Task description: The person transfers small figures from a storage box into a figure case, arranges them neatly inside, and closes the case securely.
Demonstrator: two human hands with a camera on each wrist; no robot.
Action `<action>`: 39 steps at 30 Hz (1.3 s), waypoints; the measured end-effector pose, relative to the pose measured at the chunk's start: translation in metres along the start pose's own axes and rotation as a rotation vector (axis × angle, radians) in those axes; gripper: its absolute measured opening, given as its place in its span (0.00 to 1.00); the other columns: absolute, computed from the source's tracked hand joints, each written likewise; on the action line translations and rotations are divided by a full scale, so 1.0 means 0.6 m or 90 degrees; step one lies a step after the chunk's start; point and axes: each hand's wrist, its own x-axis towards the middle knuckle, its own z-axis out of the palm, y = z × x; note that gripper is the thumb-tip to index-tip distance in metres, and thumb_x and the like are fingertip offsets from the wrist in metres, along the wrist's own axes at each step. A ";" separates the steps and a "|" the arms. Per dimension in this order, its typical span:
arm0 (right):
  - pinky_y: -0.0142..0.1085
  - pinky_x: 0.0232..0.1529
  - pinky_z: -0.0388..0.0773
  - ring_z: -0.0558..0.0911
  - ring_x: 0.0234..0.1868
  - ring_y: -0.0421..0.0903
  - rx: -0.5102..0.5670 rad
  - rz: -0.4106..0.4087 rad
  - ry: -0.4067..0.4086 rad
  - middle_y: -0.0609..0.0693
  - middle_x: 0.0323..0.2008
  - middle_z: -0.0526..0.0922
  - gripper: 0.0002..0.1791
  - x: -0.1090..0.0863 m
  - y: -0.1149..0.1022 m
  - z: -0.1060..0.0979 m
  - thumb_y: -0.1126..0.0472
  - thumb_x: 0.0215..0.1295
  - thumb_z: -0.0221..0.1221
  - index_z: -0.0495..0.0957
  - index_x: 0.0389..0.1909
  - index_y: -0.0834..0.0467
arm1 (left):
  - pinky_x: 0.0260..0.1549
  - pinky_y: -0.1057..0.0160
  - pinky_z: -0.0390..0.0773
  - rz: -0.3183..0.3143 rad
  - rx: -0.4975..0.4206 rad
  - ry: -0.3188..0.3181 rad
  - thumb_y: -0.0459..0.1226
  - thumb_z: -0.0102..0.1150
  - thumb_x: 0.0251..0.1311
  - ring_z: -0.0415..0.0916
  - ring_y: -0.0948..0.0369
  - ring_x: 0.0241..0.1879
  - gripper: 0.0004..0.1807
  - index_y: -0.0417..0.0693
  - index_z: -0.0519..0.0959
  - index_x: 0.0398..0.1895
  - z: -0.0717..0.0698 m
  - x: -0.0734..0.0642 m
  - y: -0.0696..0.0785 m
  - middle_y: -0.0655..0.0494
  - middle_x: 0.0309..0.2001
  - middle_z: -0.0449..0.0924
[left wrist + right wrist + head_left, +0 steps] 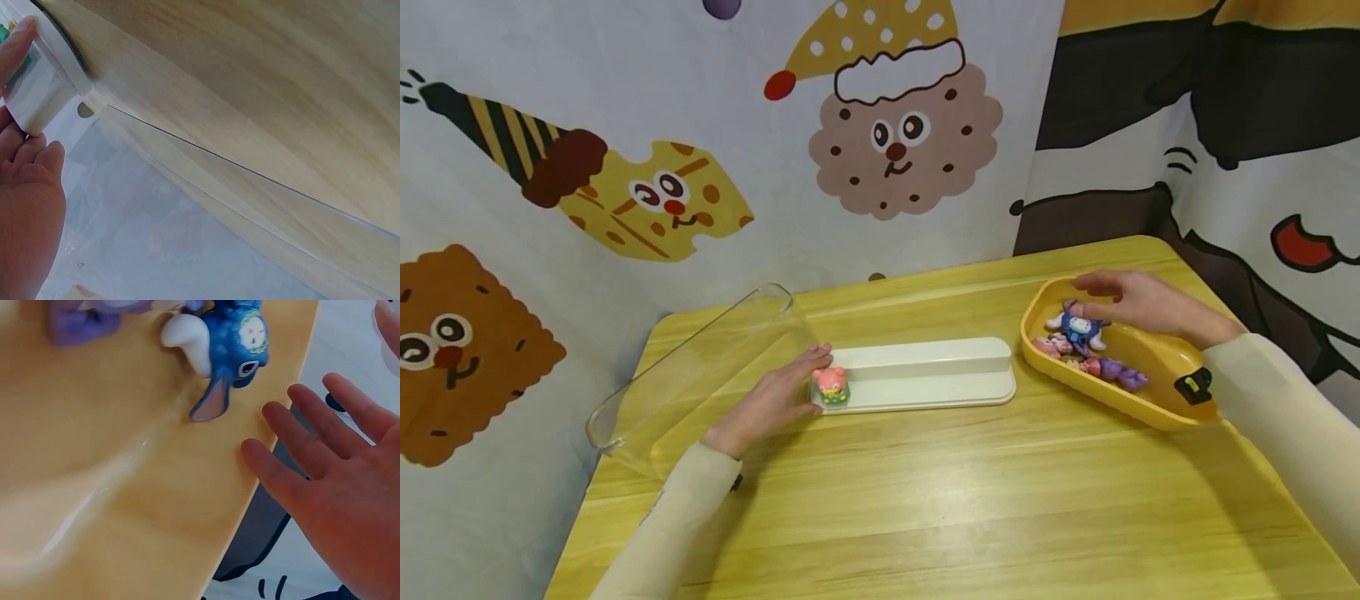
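Observation:
At the left end of a long white tray (925, 385) with a raised step, my left hand (769, 402) holds the tray between thumb and fingers. A pink-headed figurine (831, 383) with a green base sits on that end, close to the fingertips. My right hand (1138, 304) is over the back rim of a yellow bin (1153, 350), fingers spread in the right wrist view. Near its fingertips lies a blue figurine (231, 350) with long ears; nothing is gripped. A pinkish figurine (1051, 344) and a purple figurine (1122, 374) lie beside it in the bin.
A clear plastic cover (700, 354) lies to the left, behind my left forearm. The wooden table (925, 492) meets a cartoon-print cloth (760, 108) at the back. A small black device (1195, 386) sits at my right wrist.

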 end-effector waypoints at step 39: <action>0.64 0.58 0.77 0.79 0.48 0.58 -0.029 0.042 -0.019 0.65 0.51 0.80 0.31 0.016 0.029 0.039 0.52 0.66 0.71 0.72 0.58 0.69 | 0.70 0.48 0.68 0.016 -0.013 0.004 0.33 0.77 0.55 0.54 0.50 0.79 0.46 0.40 0.65 0.77 -0.003 -0.007 0.003 0.51 0.81 0.55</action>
